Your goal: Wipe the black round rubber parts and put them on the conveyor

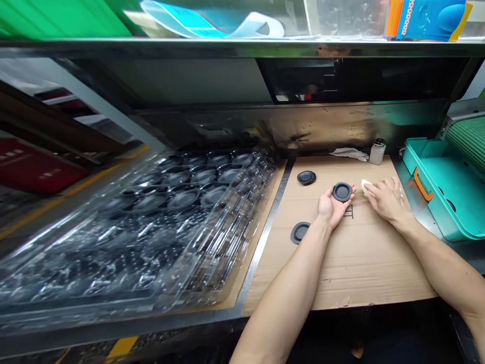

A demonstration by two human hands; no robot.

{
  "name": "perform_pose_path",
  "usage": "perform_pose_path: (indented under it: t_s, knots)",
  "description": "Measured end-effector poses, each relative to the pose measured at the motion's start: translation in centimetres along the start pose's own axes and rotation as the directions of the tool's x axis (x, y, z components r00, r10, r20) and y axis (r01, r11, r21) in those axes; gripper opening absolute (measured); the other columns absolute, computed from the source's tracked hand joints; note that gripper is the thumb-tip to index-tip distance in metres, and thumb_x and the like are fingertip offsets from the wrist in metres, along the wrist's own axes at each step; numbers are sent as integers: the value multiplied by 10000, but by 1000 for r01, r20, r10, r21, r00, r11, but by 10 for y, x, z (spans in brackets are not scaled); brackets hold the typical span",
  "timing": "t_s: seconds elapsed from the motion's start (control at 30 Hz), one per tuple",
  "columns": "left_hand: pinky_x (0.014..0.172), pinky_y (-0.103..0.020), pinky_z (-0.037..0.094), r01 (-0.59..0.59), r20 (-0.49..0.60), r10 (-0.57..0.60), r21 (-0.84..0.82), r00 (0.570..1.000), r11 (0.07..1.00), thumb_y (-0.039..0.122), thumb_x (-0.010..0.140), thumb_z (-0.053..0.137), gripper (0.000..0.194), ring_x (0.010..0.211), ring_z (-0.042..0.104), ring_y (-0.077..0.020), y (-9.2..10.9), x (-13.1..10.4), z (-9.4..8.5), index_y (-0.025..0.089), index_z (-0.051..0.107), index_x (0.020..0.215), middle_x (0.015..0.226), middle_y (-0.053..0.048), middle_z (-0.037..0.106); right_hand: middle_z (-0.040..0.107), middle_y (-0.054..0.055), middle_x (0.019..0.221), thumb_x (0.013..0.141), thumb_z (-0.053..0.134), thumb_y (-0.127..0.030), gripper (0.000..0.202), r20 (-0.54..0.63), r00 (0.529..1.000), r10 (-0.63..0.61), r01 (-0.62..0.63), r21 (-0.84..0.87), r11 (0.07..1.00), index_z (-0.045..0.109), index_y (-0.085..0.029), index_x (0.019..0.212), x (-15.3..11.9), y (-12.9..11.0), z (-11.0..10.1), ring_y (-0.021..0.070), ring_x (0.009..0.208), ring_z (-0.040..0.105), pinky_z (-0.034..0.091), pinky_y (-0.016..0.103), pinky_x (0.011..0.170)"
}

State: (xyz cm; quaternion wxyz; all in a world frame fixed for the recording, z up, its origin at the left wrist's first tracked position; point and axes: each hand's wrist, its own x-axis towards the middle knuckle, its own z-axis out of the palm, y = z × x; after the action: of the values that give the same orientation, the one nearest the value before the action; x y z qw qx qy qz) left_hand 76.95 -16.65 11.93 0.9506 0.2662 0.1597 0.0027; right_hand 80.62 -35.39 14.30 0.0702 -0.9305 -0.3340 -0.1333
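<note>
Cupping upward — left hand point(335, 205), fingers curled

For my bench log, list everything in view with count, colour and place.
held disc: one, black, left hand
loose discs: at least two, black, on cardboard
trays: several, clear, left
tray discs: many, black, in trays
cardboard: brown, under hands; more under trays
bottle: one, whitish, cardboard's far edge
crumpled cloth or glove: one, white, beside bottle
wipe: one, white, right hand
bin: one, teal, orange handle, right
ribbed mat: one, green, far right
shelf: one, metallic, above; green, blue and orange items on it
panel: one, dark, behind bench
red object: one, far left
hands: two, bare; left, right
</note>
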Motion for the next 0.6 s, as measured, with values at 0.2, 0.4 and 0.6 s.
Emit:
perform_pose_path:
  t_s: [0.2,0.4,0.6]
  knots:
    - [1013,-428,577,-2,28,1,53,1000,999,342,1068,361,420,1142,708,-280,-16,3,2,106,707,1040,1117,-184,758,679,93,1294,1066,454,-411,368,-26,984,-177,179,90,980,705,-289,1306,2,-28,7,281,1214,459,181,511,1177]
    - [1053,-408,558,9,-20,-7,71,1000,997,320,1079,361,408,1158,704,-256,-20,7,-1,105,703,1023,1100,-176,763,651,133,1265,1073,385,-328,415,17,988,-151,151,4,989,686,-241,1345,1,-39,8,288,1123,444,240,483,1136]
    - [1053,-408,556,-3,-10,4,98,1000,995,314,1080,369,399,1154,704,-262,-20,6,-2,110,697,979,1092,-176,758,642,154,1269,1057,384,-272,410,34,988,-147,149,-40,988,687,-218,1329,-3,-43,5,299,1130,442,221,501,1125]
